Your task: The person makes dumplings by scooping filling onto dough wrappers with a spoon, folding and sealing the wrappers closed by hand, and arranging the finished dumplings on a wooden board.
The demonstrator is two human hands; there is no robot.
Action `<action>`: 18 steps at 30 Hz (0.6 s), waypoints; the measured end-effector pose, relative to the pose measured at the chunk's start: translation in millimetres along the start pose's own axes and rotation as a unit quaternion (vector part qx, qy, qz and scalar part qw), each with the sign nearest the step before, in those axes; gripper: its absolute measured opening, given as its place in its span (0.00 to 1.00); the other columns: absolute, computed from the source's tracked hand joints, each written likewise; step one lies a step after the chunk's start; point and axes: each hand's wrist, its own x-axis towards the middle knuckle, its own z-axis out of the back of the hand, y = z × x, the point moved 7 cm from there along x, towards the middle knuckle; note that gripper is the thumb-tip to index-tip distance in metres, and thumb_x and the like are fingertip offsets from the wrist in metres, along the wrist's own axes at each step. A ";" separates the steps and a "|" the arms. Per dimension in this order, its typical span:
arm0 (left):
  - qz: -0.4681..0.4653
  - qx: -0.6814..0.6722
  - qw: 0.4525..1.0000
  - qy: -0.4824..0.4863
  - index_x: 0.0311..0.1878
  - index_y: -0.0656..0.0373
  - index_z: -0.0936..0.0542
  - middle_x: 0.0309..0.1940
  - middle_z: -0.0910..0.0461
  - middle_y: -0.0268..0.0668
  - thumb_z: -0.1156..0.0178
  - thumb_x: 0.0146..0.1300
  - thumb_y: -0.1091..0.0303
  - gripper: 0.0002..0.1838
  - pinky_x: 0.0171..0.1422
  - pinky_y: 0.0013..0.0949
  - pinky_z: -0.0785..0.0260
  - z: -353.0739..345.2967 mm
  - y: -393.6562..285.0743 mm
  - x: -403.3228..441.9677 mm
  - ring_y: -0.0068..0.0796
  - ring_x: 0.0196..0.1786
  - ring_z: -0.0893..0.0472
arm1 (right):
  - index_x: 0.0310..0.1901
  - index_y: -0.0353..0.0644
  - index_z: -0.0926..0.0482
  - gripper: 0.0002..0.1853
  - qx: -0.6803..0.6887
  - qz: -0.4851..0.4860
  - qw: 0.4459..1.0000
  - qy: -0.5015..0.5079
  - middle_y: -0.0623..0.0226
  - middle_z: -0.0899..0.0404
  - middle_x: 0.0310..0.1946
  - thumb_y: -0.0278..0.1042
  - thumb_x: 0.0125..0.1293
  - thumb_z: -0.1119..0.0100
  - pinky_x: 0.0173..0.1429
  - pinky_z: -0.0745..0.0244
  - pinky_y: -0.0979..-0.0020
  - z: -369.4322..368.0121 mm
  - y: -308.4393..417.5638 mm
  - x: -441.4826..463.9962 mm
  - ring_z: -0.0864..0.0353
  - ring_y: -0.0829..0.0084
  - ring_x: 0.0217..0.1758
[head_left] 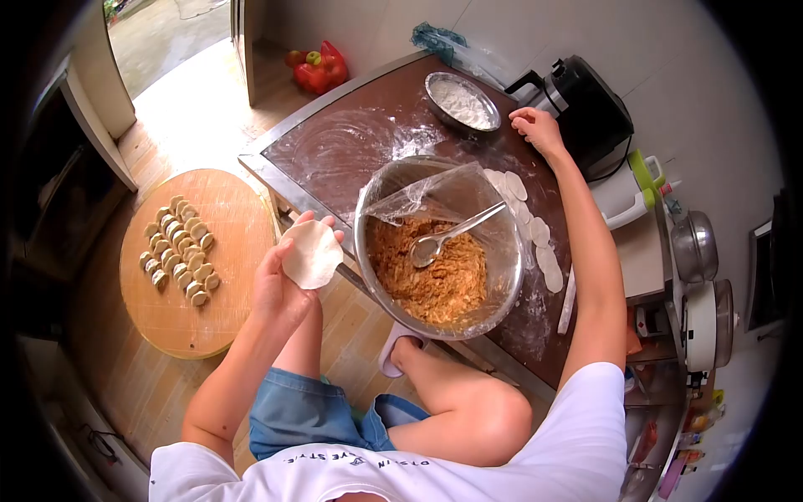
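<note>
A round, flat dough wrapper [313,254] lies across the palm and fingers of my left hand [284,280], to the left of a large metal bowl [362,251]. Inside the bowl are orange-brown filling [435,289], a metal spoon [427,249] and a sheet of clear plastic [435,192] over the far part. My right hand [537,130] is above the far right side of the brown table, beside a small bowl of flour [462,102], with its fingers curled; whether they hold anything is too small to tell. Several loose wrappers [539,232] overlap right of the large bowl.
Filled dumplings [180,243] sit in rows on a round wooden board [150,314] at the left. A black appliance [592,109] and a white container with green trim [623,201] line the table's right side. A rolling pin [568,303] lies near the right edge.
</note>
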 end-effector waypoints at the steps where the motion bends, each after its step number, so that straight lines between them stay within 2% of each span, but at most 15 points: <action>1: -0.005 -0.004 1.000 -0.010 0.64 0.58 0.43 0.62 0.38 0.49 0.52 0.60 0.68 0.28 0.53 0.40 0.25 5.4 -2.2 1.5 0.47 0.60 0.31 | 0.35 0.43 0.17 0.10 -0.055 0.062 0.997 -0.004 0.66 0.18 0.27 0.34 0.52 0.44 0.37 0.26 0.75 -5.5 11.4 21.7 0.20 0.77 0.29; 3: -0.018 -0.010 0.999 -0.042 0.64 0.59 0.42 0.61 0.38 0.49 0.51 0.59 0.68 0.28 0.54 0.41 0.25 17.8 -7.5 -0.3 0.48 0.59 0.31 | 0.35 0.43 0.17 0.10 -0.139 0.123 0.981 0.051 0.59 0.18 0.31 0.35 0.53 0.44 0.42 0.26 0.69 -38.3 30.4 54.6 0.18 0.67 0.35; 5: -0.033 -0.014 0.996 -0.083 0.63 0.59 0.41 0.60 0.36 0.49 0.51 0.59 0.68 0.28 0.54 0.43 0.26 31.3 -14.1 -6.8 0.48 0.58 0.31 | 0.39 0.44 0.18 0.12 -0.228 0.170 0.953 0.107 0.56 0.19 0.37 0.37 0.56 0.45 0.47 0.27 0.67 -86.4 15.8 94.1 0.19 0.63 0.42; 6: -0.050 -0.001 0.994 -0.096 0.63 0.59 0.41 0.60 0.36 0.49 0.51 0.59 0.68 0.28 0.55 0.43 0.27 40.5 -21.2 -13.0 0.48 0.58 0.30 | 0.41 0.43 0.19 0.14 -0.255 0.105 0.952 0.136 0.55 0.20 0.39 0.39 0.56 0.45 0.50 0.28 0.65 -108.9 -0.2 109.3 0.20 0.60 0.44; 7: -0.068 0.013 0.992 -0.109 0.63 0.59 0.41 0.59 0.36 0.50 0.51 0.58 0.67 0.28 0.56 0.43 0.27 50.7 -28.7 -19.7 0.48 0.58 0.30 | 0.45 0.46 0.20 0.17 -0.304 0.115 0.929 0.180 0.56 0.20 0.42 0.43 0.57 0.45 0.50 0.28 0.66 -127.8 -0.1 115.0 0.20 0.60 0.44; 8: -0.085 0.026 0.988 -0.127 0.63 0.60 0.41 0.59 0.36 0.50 0.51 0.58 0.67 0.28 0.56 0.43 0.28 61.2 -34.7 -28.4 0.48 0.58 0.29 | 0.48 0.46 0.21 0.18 -0.222 -0.012 0.950 0.219 0.58 0.20 0.43 0.43 0.58 0.46 0.48 0.27 0.66 -141.9 -16.5 117.9 0.21 0.62 0.43; 9: -0.098 0.023 0.984 -0.144 0.63 0.59 0.41 0.59 0.36 0.50 0.51 0.58 0.67 0.28 0.57 0.43 0.29 71.2 -37.3 -36.6 0.48 0.58 0.29 | 0.50 0.46 0.23 0.19 -0.138 -0.141 0.947 0.255 0.60 0.21 0.44 0.44 0.59 0.47 0.46 0.27 0.66 -155.2 -26.7 110.9 0.21 0.63 0.42; 11: -0.120 0.015 0.975 -0.184 0.63 0.59 0.41 0.59 0.35 0.50 0.51 0.58 0.67 0.28 0.58 0.45 0.30 88.6 -40.0 -52.4 0.49 0.57 0.29 | 0.46 0.46 0.20 0.16 -0.082 -0.067 0.962 0.252 0.66 0.21 0.37 0.43 0.60 0.47 0.37 0.27 0.69 -183.1 -56.7 131.3 0.23 0.69 0.36; 12: -0.121 -0.004 0.973 -0.198 0.64 0.59 0.41 0.59 0.35 0.51 0.52 0.59 0.67 0.28 0.58 0.47 0.30 94.5 -38.4 -56.8 0.50 0.57 0.30 | 0.38 0.40 0.19 0.12 -0.042 0.011 0.965 0.257 0.67 0.22 0.29 0.38 0.58 0.45 0.27 0.31 0.69 -189.3 -58.3 140.8 0.25 0.73 0.27; 13: -0.119 -0.014 0.970 -0.213 0.64 0.58 0.41 0.59 0.35 0.50 0.52 0.60 0.67 0.27 0.57 0.47 0.30 98.7 -39.3 -62.8 0.49 0.57 0.29 | 0.29 0.40 0.19 0.08 -0.047 -0.029 0.947 0.315 0.72 0.28 0.20 0.34 0.57 0.45 0.21 0.39 0.69 -199.0 -66.8 143.7 0.32 0.75 0.19; 14: -0.116 -0.023 0.967 -0.227 0.64 0.57 0.41 0.59 0.35 0.49 0.52 0.60 0.68 0.27 0.57 0.48 0.29 101.2 -41.9 -65.9 0.48 0.57 0.29 | 0.20 0.42 0.23 0.10 -0.019 -0.072 0.945 0.317 0.75 0.34 0.15 0.32 0.58 0.46 0.19 0.45 0.72 -201.5 -76.8 144.7 0.37 0.78 0.16; 15: -0.114 -0.036 0.965 -0.233 0.64 0.57 0.41 0.59 0.35 0.48 0.52 0.60 0.68 0.27 0.56 0.49 0.28 102.9 -41.8 -62.6 0.47 0.56 0.29 | 0.27 0.41 0.21 0.06 -0.012 -0.083 0.935 0.346 0.76 0.30 0.19 0.29 0.59 0.46 0.21 0.43 0.76 -187.2 -69.2 145.4 0.36 0.83 0.20; 16: -0.112 -0.035 0.967 -0.227 0.65 0.56 0.42 0.60 0.36 0.48 0.52 0.61 0.68 0.27 0.56 0.49 0.29 102.8 -43.9 -62.5 0.46 0.57 0.29 | 0.28 0.41 0.22 0.07 0.046 -0.098 0.953 0.284 0.77 0.32 0.19 0.34 0.61 0.44 0.22 0.43 0.77 -165.9 -31.5 122.6 0.38 0.84 0.19; 17: -0.111 -0.033 0.967 -0.227 0.65 0.56 0.42 0.60 0.36 0.48 0.52 0.61 0.68 0.27 0.56 0.49 0.29 100.7 -45.9 -60.2 0.46 0.57 0.29 | 0.31 0.42 0.23 0.08 0.080 -0.096 0.934 0.335 0.78 0.31 0.21 0.37 0.62 0.43 0.23 0.41 0.80 -159.7 -23.7 129.6 0.37 0.85 0.21; 18: -0.112 -0.033 0.968 -0.224 0.65 0.56 0.43 0.60 0.36 0.48 0.53 0.61 0.68 0.27 0.56 0.49 0.29 97.3 -46.4 -55.8 0.46 0.57 0.29 | 0.34 0.43 0.25 0.08 0.130 -0.087 0.930 0.333 0.78 0.32 0.23 0.38 0.62 0.43 0.25 0.41 0.84 -146.9 8.2 117.9 0.37 0.86 0.22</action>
